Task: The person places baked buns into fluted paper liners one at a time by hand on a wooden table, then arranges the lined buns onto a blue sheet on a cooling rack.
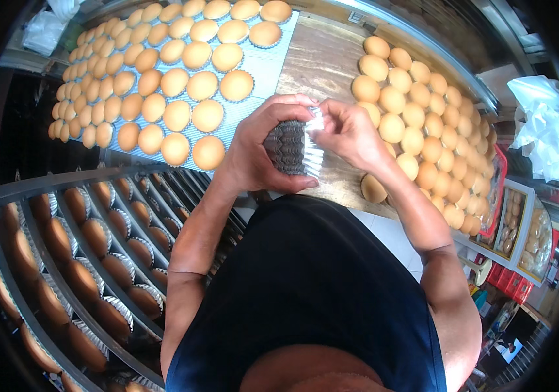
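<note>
My left hand [248,145] is wrapped round a stack of dark fluted metal cake tins [285,147], held sideways in front of my chest. White pleated paper liners [313,158] show at the stack's right end. There, my right hand [352,132] is closed, thumb and fingertips pinched together at the upper part of the white pleats. What exactly the fingertips grip is partly hidden. Both hands are over the wooden tabletop [312,59], between two groups of round golden cakes.
Rows of cakes in fluted tins [176,114] cover a pale ribbed surface at left. More cakes [433,124] crowd the right side, near a red-edged tray [498,189]. A metal rack [70,186] of cakes stands lower left. Plastic bags [541,124] hang at far right.
</note>
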`<state>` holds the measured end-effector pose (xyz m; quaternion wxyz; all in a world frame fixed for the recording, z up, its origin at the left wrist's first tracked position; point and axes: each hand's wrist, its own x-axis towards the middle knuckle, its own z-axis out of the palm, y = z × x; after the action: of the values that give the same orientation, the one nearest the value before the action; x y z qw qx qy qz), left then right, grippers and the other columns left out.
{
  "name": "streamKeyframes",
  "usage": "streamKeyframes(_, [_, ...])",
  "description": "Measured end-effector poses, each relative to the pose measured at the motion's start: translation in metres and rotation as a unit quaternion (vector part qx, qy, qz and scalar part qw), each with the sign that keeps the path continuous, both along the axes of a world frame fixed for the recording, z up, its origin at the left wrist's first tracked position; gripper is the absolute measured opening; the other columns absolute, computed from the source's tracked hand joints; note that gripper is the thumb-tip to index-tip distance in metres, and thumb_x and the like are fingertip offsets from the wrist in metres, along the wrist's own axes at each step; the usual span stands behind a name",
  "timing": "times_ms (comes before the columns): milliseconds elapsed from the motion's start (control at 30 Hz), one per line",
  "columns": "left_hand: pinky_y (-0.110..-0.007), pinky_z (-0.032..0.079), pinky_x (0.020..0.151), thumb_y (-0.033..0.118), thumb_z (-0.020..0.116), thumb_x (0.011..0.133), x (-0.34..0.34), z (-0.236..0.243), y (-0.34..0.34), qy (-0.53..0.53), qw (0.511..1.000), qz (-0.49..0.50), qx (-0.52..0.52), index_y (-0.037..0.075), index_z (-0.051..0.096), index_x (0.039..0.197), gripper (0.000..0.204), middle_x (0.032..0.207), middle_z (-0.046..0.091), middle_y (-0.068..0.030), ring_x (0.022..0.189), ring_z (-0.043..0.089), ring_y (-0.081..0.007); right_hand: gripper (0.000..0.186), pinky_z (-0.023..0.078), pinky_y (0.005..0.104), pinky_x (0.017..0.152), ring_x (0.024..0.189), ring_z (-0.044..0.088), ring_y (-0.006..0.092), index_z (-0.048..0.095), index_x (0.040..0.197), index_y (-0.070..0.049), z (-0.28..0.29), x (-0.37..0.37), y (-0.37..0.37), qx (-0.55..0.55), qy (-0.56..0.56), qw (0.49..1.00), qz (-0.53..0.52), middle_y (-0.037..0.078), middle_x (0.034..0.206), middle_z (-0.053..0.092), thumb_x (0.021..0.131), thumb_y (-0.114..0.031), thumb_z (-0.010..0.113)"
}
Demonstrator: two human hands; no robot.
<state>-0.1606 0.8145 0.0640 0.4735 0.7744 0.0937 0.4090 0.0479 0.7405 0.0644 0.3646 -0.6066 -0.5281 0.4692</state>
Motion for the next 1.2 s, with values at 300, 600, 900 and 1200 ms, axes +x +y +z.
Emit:
streamKeyframes(300, [-0.04,0.047,0.107,0.02,0.1,0.053,0.008,-0.005,0.007,0.012,1.0,-0.005,-0.011,0.006,0.061,0.125,0.083,0.132,0.063,-0.0169,0.127,0.06,-0.0304,0.024,0.051,0.0352,0.062,0.062,0.062,0.0179,0.071,0.102,0.0,0.02,0.007,0.008,0.061,-0.16,0.985,0.032,0.009,0.068,0.063,0.079,-0.007,0.074])
streamKeyframes(600, [-0.04,0.044,0.111,0.016,0.099,0.053,-0.029,-0.022,0.005,0.024,0.993,0.063,-0.096,0.006,0.061,0.126,0.083,0.136,0.061,-0.0147,0.13,0.057,-0.0277,0.036,0.052,0.0331,0.065,0.065,0.062,0.0162,0.069,0.114,-0.001,-0.025,-0.001,0.029,0.013,-0.035,0.998,0.057,0.007,0.075,0.065,0.081,-0.012,0.079])
streamKeyframes(900, [-0.039,0.04,0.113,0.028,0.09,0.067,-0.127,-0.06,-0.057,-0.002,0.899,0.192,-0.393,0.004,0.053,0.134,0.08,0.136,0.061,-0.0121,0.13,0.056,-0.0236,0.072,0.052,0.0422,0.102,0.125,0.06,0.0384,0.052,0.147,-0.007,-0.154,-0.058,0.167,0.287,-0.326,0.882,0.181,0.024,0.138,0.061,0.08,-0.011,0.078])
streamKeyframes(1200, [-0.033,0.042,0.108,0.019,0.085,0.076,-0.111,-0.131,-0.085,0.064,0.893,0.156,-0.417,0.007,0.057,0.135,0.066,0.127,0.062,-0.0055,0.123,0.055,-0.0179,0.066,0.051,0.0574,0.097,0.128,0.052,0.0371,0.054,0.139,-0.02,-0.18,-0.074,0.162,0.115,-0.457,0.822,0.32,0.01,0.146,0.047,0.077,-0.01,0.075])
